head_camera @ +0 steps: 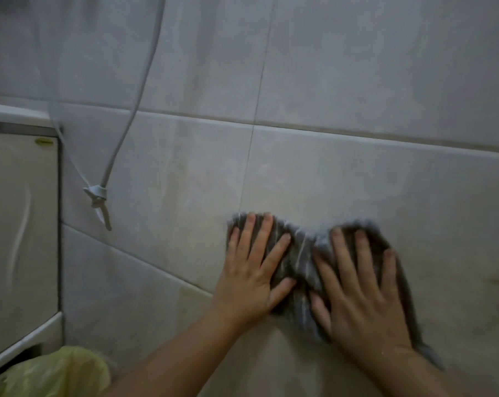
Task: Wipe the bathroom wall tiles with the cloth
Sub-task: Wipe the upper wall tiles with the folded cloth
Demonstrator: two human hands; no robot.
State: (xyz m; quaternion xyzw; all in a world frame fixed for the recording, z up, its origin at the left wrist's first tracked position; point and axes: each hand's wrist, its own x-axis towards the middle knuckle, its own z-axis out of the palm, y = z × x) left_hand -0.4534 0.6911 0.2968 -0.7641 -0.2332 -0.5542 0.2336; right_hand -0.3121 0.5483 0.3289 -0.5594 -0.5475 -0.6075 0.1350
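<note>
both hands lay flat on a dark grey cloth (300, 255), fingers straight and spread, gripping nothing. left hand (249, 280) covered the cloth's left part, right hand (365, 305) its right part. cloth was pressed against the wall tiles (357, 81), low on the wall, bunched between the hands; edges blurred. pale hose (121, 136) hung at upper left. white cabinet (19, 224) at left edge, yellow plastic bag (56, 373) below it.

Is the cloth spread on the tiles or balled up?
Spread: the cloth lies flat on the tiles under the left hand and right hand.
</note>
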